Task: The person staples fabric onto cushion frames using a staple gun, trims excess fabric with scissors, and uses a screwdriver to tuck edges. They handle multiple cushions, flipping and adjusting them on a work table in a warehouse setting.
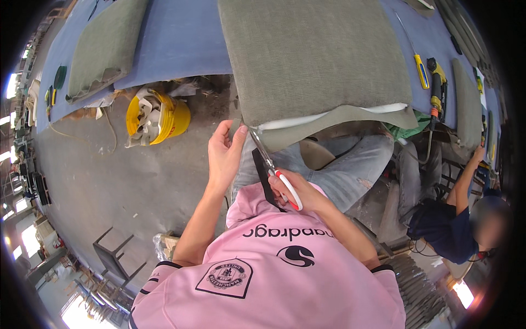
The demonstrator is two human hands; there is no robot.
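With twelve at the top of the view, we see the cushion [315, 60] between twelve and one, its near edge gaping over white filling [334, 115] and a loose flap [307, 132]. Our left hand [223, 152], at eleven, pinches a scrap of grey-green cloth [236, 125] between thumb and fingers by the cushion's corner; we cannot tell whether it is attached. Our right hand [300, 189] has its fingers wrapped round the handles of the scissors [264, 155], which point toward eleven.

The tips sit just beside our left thumb, so a slip or hurried snip could nick it. If the flap sagged across the blades, we might cut into good cloth.

The blue table [183, 38] also carries another cushion [104, 46] past ten and a yellow-handled screwdriver [421, 72] at two. On the grey floor [159, 186], a yellow bucket [182, 118] of scraps stands at ten and a dark chair [111, 256] at eight. A co-worker [446, 230] works toward four.
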